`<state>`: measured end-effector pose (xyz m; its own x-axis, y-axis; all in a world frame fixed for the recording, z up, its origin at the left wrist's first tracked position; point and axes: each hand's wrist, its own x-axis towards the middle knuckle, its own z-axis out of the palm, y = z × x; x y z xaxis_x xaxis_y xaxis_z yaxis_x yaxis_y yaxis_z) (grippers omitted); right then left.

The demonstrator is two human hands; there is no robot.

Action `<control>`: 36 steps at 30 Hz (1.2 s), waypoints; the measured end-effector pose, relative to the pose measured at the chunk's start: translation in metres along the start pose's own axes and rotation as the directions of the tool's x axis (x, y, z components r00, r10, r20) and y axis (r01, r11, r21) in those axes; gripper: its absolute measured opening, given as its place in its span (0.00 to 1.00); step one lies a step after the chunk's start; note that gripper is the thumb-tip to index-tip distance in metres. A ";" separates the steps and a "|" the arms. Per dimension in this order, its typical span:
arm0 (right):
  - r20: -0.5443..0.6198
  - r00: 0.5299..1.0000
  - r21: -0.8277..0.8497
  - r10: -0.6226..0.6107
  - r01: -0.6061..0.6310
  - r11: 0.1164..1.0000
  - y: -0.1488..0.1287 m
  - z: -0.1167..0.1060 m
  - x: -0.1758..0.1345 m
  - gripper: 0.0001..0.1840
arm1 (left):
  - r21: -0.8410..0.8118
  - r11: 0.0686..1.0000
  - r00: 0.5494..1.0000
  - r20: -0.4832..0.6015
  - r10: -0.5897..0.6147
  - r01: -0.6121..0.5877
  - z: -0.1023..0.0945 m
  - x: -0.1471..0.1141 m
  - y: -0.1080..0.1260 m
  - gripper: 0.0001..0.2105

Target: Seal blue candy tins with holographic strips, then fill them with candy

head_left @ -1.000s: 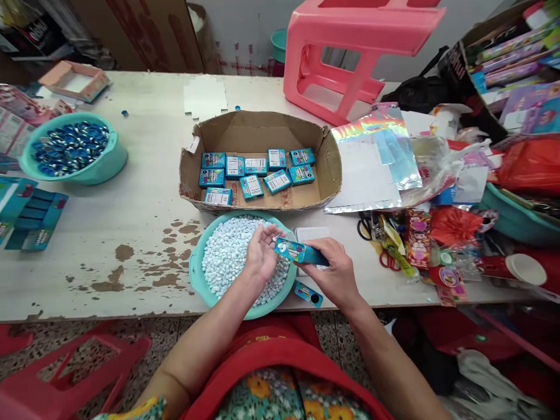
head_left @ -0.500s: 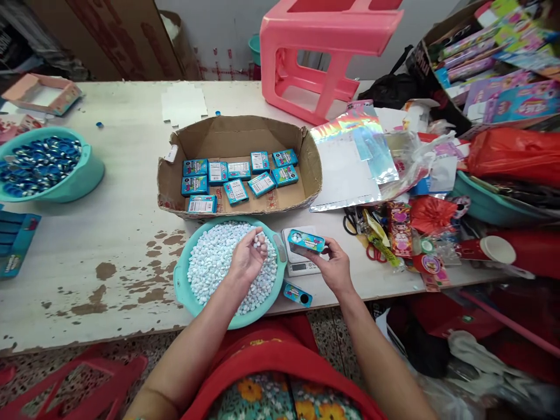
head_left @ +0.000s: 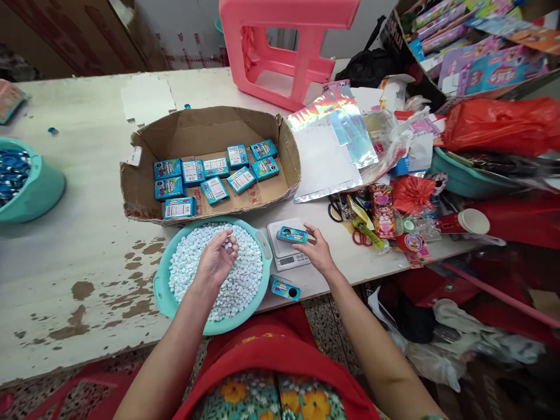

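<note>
The teal basin (head_left: 163,291) holds white pellets (head_left: 247,277), over which the left hand (head_left: 214,263) keeps a few in its curled grip, while a blue box (head_left: 292,235) sits on the scale (head_left: 278,249) beside the right hand (head_left: 319,251), its grip parted.

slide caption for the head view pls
Left hand holding white pieces over a basin of them, right hand at a blue box on the scale.
</note>
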<state>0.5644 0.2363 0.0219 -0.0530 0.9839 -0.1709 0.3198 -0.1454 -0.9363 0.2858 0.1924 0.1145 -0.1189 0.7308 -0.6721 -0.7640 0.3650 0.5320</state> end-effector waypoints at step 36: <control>-0.256 0.954 0.034 0.156 -0.153 0.988 0.046 -0.021 -0.075 0.35 | 0.442 0.896 0.972 0.228 -0.057 -0.051 0.071 0.034 -0.042 0.15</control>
<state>0.6033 0.1577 -0.0021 0.2420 0.9424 -0.2307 0.2915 -0.2974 -0.9091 0.3588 0.2427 0.1056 0.0728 0.8213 -0.5658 -0.3981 0.5441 0.7386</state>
